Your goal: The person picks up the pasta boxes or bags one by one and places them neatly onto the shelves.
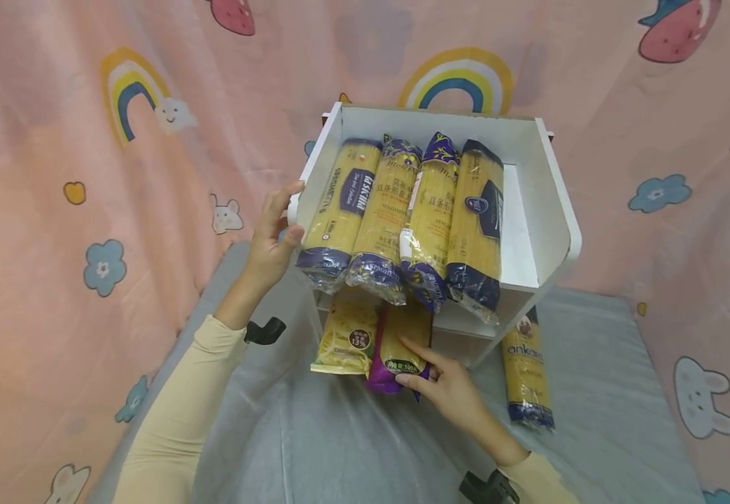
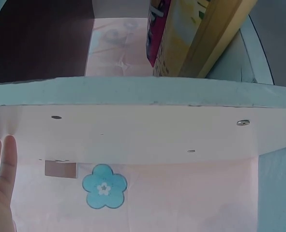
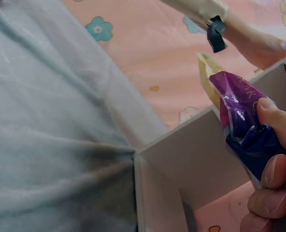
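In the head view my left hand [image 1: 273, 241] rests at the front left edge of a white shelf unit [image 1: 556, 203]. The left wrist view has two straight fingers [image 2: 7, 162] against a white panel. My right hand [image 1: 455, 392] pinches the front end of a purple-and-yellow pasta pack [image 1: 396, 350] on the lower shelf. In the right wrist view its thumb lies on the purple wrapper [image 3: 244, 113], other fingers curled beneath. Left of that pack, a yellow noodle pack [image 1: 346, 336] juts out of the same shelf. The rear ends of both packs are hidden.
Several spaghetti packs [image 1: 339, 203] lie side by side on the sloping top tier, their ends overhanging its front. Another spaghetti pack [image 1: 528, 374] lies on the grey cloth [image 1: 610, 392] right of the unit. A pink patterned curtain [image 1: 201, 91] hangs behind.
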A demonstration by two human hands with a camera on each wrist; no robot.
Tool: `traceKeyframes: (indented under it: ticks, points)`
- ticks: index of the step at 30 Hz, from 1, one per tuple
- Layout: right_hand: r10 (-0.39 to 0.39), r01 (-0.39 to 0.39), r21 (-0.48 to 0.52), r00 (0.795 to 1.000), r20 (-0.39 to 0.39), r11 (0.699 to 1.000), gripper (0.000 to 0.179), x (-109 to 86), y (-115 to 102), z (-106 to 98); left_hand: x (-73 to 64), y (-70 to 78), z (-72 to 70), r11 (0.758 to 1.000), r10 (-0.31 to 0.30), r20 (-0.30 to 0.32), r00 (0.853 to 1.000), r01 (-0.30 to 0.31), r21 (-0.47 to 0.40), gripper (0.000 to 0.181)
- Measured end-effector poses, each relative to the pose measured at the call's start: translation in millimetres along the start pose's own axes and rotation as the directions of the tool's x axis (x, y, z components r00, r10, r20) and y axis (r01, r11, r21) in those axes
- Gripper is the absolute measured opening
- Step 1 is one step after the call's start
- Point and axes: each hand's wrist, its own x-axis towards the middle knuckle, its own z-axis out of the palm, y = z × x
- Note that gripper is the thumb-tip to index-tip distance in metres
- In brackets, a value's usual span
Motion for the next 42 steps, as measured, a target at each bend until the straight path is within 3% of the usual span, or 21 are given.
traceKeyframes:
  ticks: [7,13,19,22,25,29,31,34,37,40,42]
  points:
    - [0.016,-0.016,0.006,1.000,-0.010,1.000,0.061,10.1,-1,-5,0.8,-1.1,-0.2,1.000,0.001,0.007,1.000,-0.001,0.005,0.051]
    - [-0.029,0.023,0.127,0.999,0.038,0.992,0.055,0.4,4,-16,0.2,-0.5,0.2,1.000,-0.008,0.005,1.000,0.008,0.008,0.051]
    - [-0.118,0.109,0.218,0.993,0.029,0.970,0.045,-21.4,21,-52,0.6,-0.3,1.0,1.000,0.003,-0.002,1.000,-0.003,0.004,0.051]
    - [-0.182,0.178,0.214,0.983,0.000,0.961,0.042,-32.4,37,-73,0.4,-0.7,0.6,1.000,0.009,-0.007,1.000,-0.009,0.009,0.051]
    - [-0.181,0.182,0.184,0.983,-0.023,0.966,0.040,-44.3,52,-90,0.3,-1.4,0.3,1.000,0.009,-0.005,1.000,-0.009,0.008,0.051]
    - [-0.044,0.051,0.082,0.996,-0.082,0.995,0.035,-57.8,72,-108,0.0,-2.0,0.1,1.000,0.007,0.003,1.000,-0.007,0.002,0.051]
    - [0.037,-0.035,0.013,0.990,-0.138,0.999,0.036,-61.9,85,-114,0.0,-1.9,0.1,1.000,0.006,0.006,1.000,-0.006,0.000,0.051]
    - [0.138,-0.164,-0.094,0.961,-0.241,0.982,0.041,-66.0,109,-120,-0.5,-2.5,0.1,1.000,0.007,0.008,1.000,-0.007,0.001,0.051]
    - [0.177,-0.248,-0.171,0.921,-0.348,0.954,0.047,-68.3,134,-123,-0.3,-2.4,0.1,1.000,0.008,0.009,1.000,-0.008,0.005,0.051]
    - [0.200,-0.303,-0.201,0.889,-0.412,0.932,0.052,-69.5,153,-125,-0.2,-1.9,0.1,1.000,0.008,0.010,1.000,-0.008,0.004,0.051]
    - [0.210,-0.317,-0.200,0.881,-0.423,0.927,0.055,-70.3,161,-124,-0.1,-1.5,0.0,1.000,0.005,0.009,1.000,-0.005,0.002,0.050]
